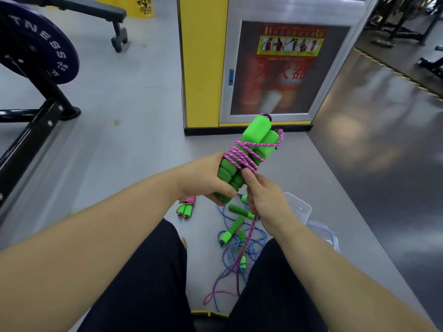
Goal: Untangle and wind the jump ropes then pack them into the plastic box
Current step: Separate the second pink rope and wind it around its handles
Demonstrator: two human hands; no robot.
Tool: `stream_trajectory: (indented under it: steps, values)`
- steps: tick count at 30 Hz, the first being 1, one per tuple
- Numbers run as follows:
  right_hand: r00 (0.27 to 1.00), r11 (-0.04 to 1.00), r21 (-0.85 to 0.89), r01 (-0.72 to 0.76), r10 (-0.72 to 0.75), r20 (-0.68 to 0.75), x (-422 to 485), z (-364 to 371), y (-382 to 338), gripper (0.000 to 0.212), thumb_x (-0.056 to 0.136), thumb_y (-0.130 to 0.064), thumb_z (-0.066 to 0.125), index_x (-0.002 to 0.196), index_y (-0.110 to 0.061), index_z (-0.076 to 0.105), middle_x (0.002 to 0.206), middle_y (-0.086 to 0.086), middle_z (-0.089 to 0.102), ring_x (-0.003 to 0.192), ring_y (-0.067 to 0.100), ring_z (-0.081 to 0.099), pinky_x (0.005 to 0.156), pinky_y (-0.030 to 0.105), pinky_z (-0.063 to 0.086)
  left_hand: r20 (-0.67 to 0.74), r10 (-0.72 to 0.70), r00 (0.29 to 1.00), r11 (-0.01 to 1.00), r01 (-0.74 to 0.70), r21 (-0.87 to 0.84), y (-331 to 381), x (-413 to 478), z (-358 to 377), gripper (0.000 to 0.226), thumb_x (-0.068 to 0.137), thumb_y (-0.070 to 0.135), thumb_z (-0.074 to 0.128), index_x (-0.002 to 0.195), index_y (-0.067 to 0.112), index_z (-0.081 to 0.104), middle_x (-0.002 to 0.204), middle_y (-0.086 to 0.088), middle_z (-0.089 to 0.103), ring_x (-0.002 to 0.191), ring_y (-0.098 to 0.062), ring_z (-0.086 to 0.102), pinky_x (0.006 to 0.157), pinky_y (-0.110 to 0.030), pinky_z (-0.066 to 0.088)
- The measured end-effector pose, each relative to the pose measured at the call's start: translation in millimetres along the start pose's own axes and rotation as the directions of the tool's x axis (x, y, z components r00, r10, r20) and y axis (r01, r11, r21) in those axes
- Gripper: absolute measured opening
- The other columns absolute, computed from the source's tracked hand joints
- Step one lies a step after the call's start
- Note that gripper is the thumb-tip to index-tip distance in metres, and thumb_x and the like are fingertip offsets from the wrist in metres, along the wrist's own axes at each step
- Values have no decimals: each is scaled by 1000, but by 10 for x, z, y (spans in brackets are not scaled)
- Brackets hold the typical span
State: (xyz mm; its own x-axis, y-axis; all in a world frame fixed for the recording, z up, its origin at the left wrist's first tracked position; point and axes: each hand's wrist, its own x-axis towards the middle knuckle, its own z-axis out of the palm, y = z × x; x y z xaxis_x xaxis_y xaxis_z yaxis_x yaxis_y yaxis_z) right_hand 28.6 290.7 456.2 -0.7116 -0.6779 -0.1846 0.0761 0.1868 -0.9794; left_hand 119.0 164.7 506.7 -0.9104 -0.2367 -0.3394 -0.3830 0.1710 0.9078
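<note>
The pair of bright green ribbed foam handles [254, 137] is gripped side by side at its lower ends by the left hand [203, 178], whose fingers are curled round it. Just above that grip, several turns of the pink braided jump rope [242, 156] are wound round both handles, with one turn crossing diagonally nearer the upper ends. Directly below the turns, the free run of the rope is pinched between the thumb and fingers of the right hand [266, 204]. From that pinch it hangs to the floor, where it lies across the tangle of blue cords with green foam handles [230, 248].

The winding is judged to be partly done. If the tension at the pinch were slackened, the turns could loosen and slide towards the upper ends, which are not held. The handles could also be splayed apart by an uneven pull. The hanging run could be caught in the blue tangle, so that the tangle is dragged up or a knot is tightened.

The clear plastic box [302, 207] sits below and to the right of the pinch, partly hidden by the forearm. A wound pink-and-green bundle [185, 207] lies on the floor below the left grip.
</note>
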Motion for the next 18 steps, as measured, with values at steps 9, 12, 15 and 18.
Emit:
stream_trajectory:
  steps: [9, 12, 15, 18]
  values:
    - [998, 998, -48, -51, 52, 36, 60, -16, -55, 31, 90, -47, 49, 78, -20, 59, 50, -6, 27, 44, 10, 21, 41, 24, 21, -316, -90, 944, 925, -39, -378, -169, 22, 105, 23, 80, 3, 70, 93, 17, 58, 90, -9, 65, 79, -19, 64, 71, -29, 56]
    - [978, 959, -284, 3, 57, 203, 58, -138, -49, 22, 97, -27, 46, 99, -14, 64, 64, -1, 44, 50, 10, 40, 47, 20, 36, -305, -88, 948, 933, -28, -358, -177, 21, -1, 22, 81, 4, 69, 97, 17, 58, 90, -9, 67, 78, -20, 67, 67, -30, 60]
    - [950, 890, -457, 15, 130, 285, 56, -205, -64, 22, 99, -19, 40, 102, -16, 62, 77, -2, 57, 71, 11, 53, 65, 16, 44, -366, -49, 929, 971, -41, -234, -174, 60, -40, 28, 80, 4, 71, 102, 16, 58, 94, -10, 66, 83, -23, 66, 66, -31, 60]
    - [941, 940, -322, -111, 204, 269, 56, -147, -40, 23, 98, -8, 35, 103, -11, 57, 66, -1, 61, 74, 16, 56, 76, 28, 46, -490, 101, 866, 995, -92, 43, -168, 132, 23, 31, 79, 7, 73, 106, 16, 61, 87, -6, 63, 79, -23, 63, 70, -35, 57]
